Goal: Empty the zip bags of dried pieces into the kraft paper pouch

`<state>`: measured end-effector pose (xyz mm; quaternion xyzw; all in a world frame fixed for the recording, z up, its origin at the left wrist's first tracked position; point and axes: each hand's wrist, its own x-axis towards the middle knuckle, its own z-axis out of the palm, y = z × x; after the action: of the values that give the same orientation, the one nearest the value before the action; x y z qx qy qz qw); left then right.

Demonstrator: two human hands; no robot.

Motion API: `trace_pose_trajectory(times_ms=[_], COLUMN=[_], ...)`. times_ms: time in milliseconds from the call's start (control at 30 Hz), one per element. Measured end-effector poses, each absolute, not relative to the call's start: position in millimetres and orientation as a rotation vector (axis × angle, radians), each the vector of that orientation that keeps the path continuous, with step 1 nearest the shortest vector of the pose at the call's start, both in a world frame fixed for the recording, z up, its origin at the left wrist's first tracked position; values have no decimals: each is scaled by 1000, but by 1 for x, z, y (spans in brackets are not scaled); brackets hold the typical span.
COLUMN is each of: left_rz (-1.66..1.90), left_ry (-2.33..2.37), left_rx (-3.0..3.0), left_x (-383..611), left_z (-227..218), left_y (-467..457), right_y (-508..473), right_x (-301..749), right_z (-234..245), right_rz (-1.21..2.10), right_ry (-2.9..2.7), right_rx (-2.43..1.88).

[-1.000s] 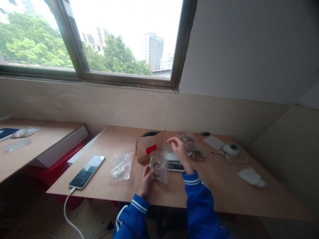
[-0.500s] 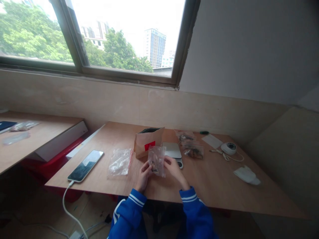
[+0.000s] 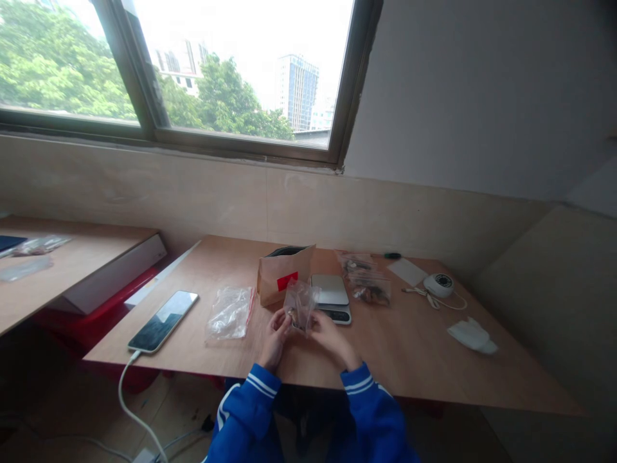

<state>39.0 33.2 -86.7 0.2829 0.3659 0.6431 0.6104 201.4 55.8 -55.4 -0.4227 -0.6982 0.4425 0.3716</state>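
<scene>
A clear zip bag with small brownish pieces at its bottom is held up between both hands. My left hand pinches its lower left side, while my right hand grips the lower right. Just behind the bag stands a brown paper pouch with a red label, its top open. Right of the pouch lies a small white digital scale, its display partly visible beyond my right hand. Flat clear zip bags with red seal lines lie to the left.
Filled zip bags lie right of the scale. Farther right are a white card, a white dome camera with its cable, a crumpled white item and a green-handled tool. A charging phone lies on the left.
My right hand has shifted down and left along the zip bag, uncovering more of the scale's display. The bag is now more bunched between my hands. The view has shifted slightly.
</scene>
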Motion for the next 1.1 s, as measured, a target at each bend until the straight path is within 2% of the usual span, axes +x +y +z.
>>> trace_pose_trajectory(times_ms=[200, 367, 533, 1100], left_rz=[1485, 1468, 1456, 1430], left_ry=[848, 843, 871, 887], left_rx=[643, 651, 735, 800], left_x=[39, 40, 39, 37], left_z=[-87, -88, -89, -95], left_y=[33, 33, 34, 36], right_y=[53, 59, 63, 67], right_x=[203, 208, 201, 188], right_z=[-59, -46, -44, -52], right_rz=[1182, 1085, 1333, 1399], right_ry=[-1728, -1571, -1509, -1385], right_rx=[-1062, -1189, -1050, -1058])
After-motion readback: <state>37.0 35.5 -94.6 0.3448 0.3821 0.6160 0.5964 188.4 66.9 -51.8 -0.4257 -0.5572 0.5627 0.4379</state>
